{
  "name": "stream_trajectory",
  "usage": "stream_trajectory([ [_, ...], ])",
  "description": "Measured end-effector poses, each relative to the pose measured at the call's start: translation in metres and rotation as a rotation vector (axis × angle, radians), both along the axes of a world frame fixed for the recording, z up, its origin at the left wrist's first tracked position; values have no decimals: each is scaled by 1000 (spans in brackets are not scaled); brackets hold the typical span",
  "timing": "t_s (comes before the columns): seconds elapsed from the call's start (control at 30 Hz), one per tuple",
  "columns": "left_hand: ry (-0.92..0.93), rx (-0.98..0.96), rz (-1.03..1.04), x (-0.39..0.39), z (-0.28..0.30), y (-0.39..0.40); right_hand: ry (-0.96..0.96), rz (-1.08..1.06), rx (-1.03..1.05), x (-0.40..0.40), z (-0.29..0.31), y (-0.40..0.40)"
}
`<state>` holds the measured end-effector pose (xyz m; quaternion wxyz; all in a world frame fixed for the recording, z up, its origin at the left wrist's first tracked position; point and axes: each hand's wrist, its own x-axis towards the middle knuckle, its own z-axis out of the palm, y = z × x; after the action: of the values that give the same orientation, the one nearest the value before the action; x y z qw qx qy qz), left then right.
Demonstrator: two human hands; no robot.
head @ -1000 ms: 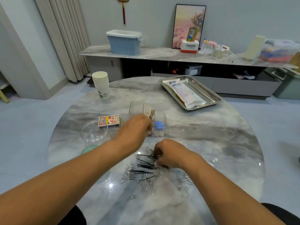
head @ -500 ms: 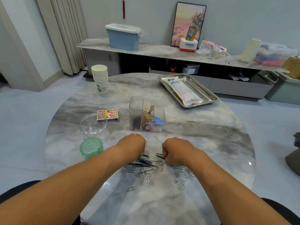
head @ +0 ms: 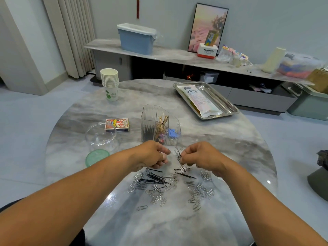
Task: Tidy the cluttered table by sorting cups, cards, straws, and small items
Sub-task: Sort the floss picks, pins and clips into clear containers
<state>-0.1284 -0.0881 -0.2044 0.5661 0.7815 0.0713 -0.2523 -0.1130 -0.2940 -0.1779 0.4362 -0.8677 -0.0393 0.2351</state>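
A loose heap of black hairpins (head: 156, 178) and silver paper clips (head: 200, 192) lies on the round marble table (head: 230, 148) in front of me. My right hand (head: 200, 157) pinches a small bunch of black hairpins (head: 178, 155) just above the heap. My left hand (head: 150, 155) is beside it with curled fingers, pinching a hairpin at its fingertips. Right behind both hands stands a clear divided organizer (head: 159, 128) holding clips and small items.
A stack of paper cups (head: 109, 82) stands at the far left, a card box (head: 117, 125) and a clear jar (head: 101, 137) with its green lid (head: 96, 157) at the left. A steel tray (head: 227, 105) with a straw packet (head: 198, 98) sits at the far right.
My left hand came back from the organizer to the heap. Both hands then lifted off the heap, the right one bringing up a bunch of hairpins.
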Motion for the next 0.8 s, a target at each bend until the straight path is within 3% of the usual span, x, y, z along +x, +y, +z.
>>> stream_trajectory([
  [0.17,166,-365,162,-2,3,-8,151,-152,231,-6,4,6],
  [0.33,324,-634,231,-5,10,-14,165,-176,242,-10,2,12],
  [0.57,199,-572,254,-11,4,-16,165,-80,247,-11,-1,13],
  [0.8,192,-570,313,-7,8,-9,158,-115,269,-8,0,11],
])
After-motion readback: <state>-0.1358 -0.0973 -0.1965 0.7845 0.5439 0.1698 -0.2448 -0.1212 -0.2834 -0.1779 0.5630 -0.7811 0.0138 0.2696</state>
